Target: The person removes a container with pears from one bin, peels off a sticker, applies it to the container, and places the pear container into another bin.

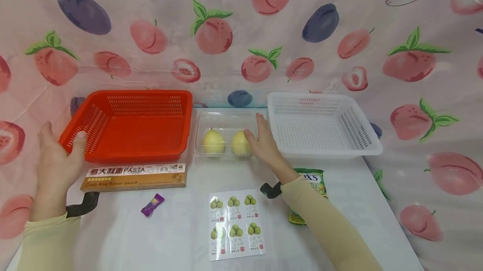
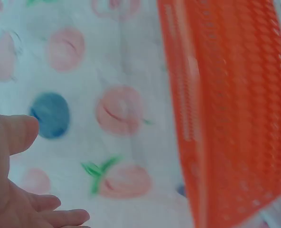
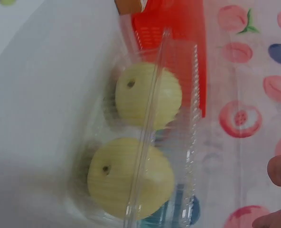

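Both hands point(image 1: 58, 160) released, the right hand point(image 1: 267, 147) partly hides one pear point(image 1: 238, 145) in head view.

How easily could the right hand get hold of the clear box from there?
Probably yes: the right hand is empty and close to the clear box's right side, with nothing apparent between them, though the white basket nearby may crowd the fingers.

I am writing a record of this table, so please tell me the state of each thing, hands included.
Left hand, holding nothing.
Right hand, holding nothing.
Red basket, upright, open-topped.
White basket, upright, open-topped.
Clear container, occupied; whether shut, unclear.
Pears, inside it, look whole.
Pasta box, lying flat, looks closed.
Purple candy, wrapped.
Label sheet, flat, face up.
Green packet, partly hidden; sealing unclear.
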